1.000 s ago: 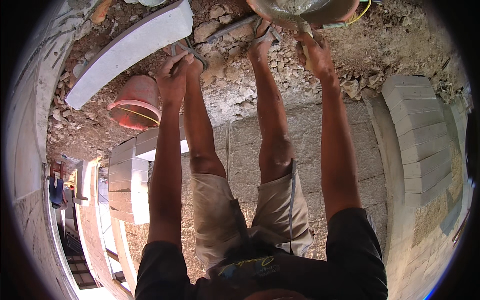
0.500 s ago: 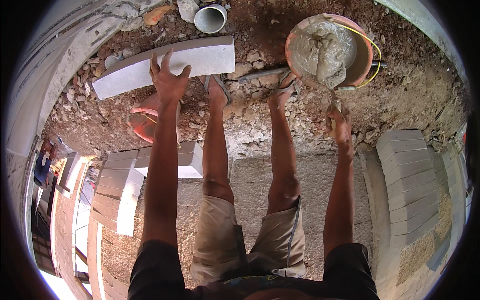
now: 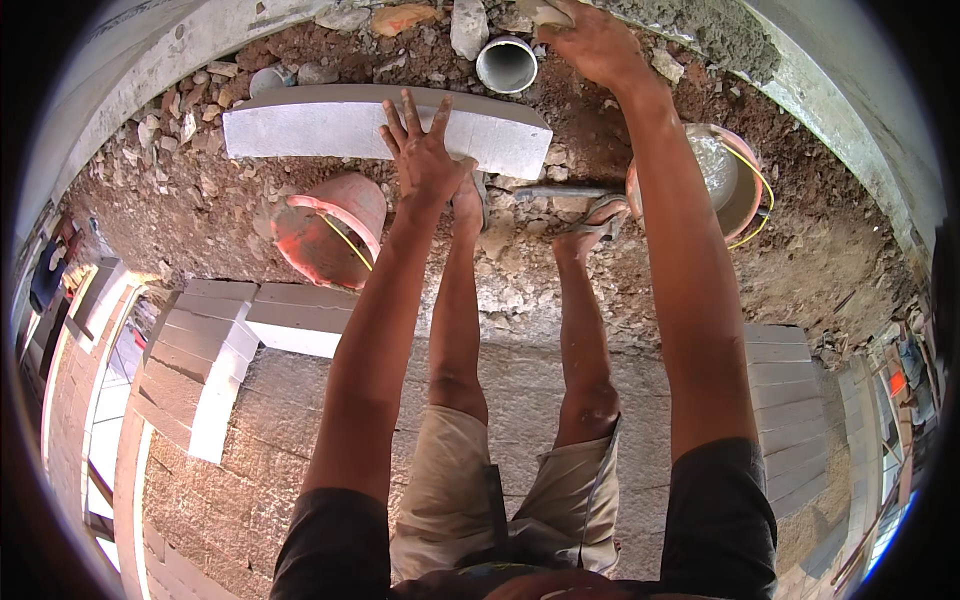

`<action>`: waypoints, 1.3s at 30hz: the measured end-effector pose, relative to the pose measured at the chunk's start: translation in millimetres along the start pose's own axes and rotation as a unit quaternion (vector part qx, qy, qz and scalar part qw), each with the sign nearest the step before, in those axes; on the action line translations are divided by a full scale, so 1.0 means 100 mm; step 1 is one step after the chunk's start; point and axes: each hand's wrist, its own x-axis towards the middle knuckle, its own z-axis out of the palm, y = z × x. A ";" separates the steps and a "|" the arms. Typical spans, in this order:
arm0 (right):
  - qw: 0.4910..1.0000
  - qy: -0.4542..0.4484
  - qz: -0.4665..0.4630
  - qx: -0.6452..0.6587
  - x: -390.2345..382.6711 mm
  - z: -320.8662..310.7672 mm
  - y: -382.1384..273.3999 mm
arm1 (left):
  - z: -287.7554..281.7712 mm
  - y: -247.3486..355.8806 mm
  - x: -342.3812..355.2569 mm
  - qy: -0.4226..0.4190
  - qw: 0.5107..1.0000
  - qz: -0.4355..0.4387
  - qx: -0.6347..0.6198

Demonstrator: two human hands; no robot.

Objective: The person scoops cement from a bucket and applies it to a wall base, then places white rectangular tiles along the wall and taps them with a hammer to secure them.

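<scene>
A long pale grey block (image 3: 330,132) lies across the rubble, just beyond my feet. My left hand (image 3: 425,160), open with fingers spread, is over its front face; whether it presses on the block I cannot tell. My right hand (image 3: 592,48) reaches out to the far wall, closed round the trowel (image 3: 545,12), which shows only in part at the upper edge of the picture. Below my right forearm stands a bucket (image 3: 755,190) with wet grey mortar (image 3: 712,165) in it, partly hidden by the arm.
An orange-red bucket (image 3: 365,205) leans on the ground left of my legs. A short grey pipe (image 3: 507,66) stands up beyond the block. Stacked pale blocks (image 3: 205,320) are at the left, more (image 3: 785,400) at the right. A dark bar (image 3: 570,190) lies between my feet.
My right hand has moved from beside the mortar bucket up to the far wall with the trowel. The mortar heaped on the trowel is out of sight. The whole view has shifted.
</scene>
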 end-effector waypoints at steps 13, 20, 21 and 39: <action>0.970 0.076 0.185 -0.139 -0.74 -0.90 1.47 | 0.01 0.04 0.00 -0.004 1.000 -0.021 -0.004; 0.939 0.049 0.328 -0.091 -1.77 -1.27 2.03 | -0.02 0.03 0.01 -0.027 0.999 -0.014 0.016; 0.938 0.075 0.335 -0.052 -2.08 -1.24 2.04 | -0.02 0.02 0.01 -0.017 1.000 -0.007 0.022; 0.864 0.003 0.334 0.376 -3.63 0.84 1.80 | 0.11 -0.19 0.09 -0.002 0.996 0.068 0.048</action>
